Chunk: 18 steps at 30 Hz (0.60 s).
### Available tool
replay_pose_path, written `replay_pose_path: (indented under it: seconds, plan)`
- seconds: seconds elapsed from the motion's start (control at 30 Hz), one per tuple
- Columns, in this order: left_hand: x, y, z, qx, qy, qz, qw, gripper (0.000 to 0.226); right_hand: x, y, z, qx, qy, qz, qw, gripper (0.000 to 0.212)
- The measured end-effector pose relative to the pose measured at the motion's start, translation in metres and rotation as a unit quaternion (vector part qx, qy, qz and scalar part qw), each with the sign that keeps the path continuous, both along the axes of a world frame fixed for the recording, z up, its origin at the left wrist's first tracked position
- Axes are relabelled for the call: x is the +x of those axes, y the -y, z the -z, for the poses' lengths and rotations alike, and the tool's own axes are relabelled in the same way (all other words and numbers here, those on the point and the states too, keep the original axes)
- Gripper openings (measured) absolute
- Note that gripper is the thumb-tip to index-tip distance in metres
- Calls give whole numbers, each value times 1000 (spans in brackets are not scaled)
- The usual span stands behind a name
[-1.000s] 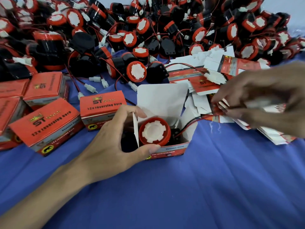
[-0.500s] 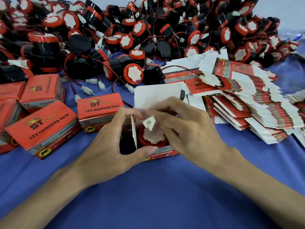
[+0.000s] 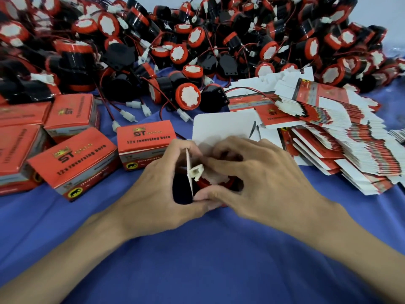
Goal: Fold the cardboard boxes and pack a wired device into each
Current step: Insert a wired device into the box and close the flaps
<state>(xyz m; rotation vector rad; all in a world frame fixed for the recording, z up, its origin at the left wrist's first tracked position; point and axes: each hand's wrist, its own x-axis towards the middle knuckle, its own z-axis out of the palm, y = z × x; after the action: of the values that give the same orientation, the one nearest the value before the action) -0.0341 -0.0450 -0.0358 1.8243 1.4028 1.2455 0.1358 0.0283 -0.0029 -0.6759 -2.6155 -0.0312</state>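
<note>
Left hand (image 3: 153,189) grips open red-and-white cardboard box (image 3: 221,128), right hand (image 3: 258,183) pinches white plastic connector (image 3: 196,171); if left proud, cld jam lid.

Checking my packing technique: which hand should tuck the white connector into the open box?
Likely right: the right hand holds the white connector, while the left hand grips the open box.

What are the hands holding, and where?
Both hold the open box: the left hand grips its left end, the right hand curls over its top and front, one fingertip pressing the white plug.
</note>
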Motion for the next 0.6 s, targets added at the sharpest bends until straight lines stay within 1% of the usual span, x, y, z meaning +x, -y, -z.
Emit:
replay_pose_path:
  seconds: [0.1, 0.2, 0.3, 0.43, 0.6]
  plan:
    - [-1, -1, 1, -3, 9, -9, 1000, 55, -5, 8, 1, -11, -3, 31, 999, 47]
    - [1, -1, 1, 9, -5, 0, 1000, 55, -3, 9, 0, -35, -22, 24, 999, 41]
    - [0, 0, 1, 9, -9, -4, 1000, 56, -1, 7, -4, -58, -4, 20, 998, 44]
    - [-2, -1, 0, -9, -19, -24, 999, 56, 4, 3, -4, -43, -1, 7, 999, 31]
    - [-2, -5, 1, -2, -19, -34, 999, 58, 4, -5, -1, -11, 24, -3, 1000, 43]
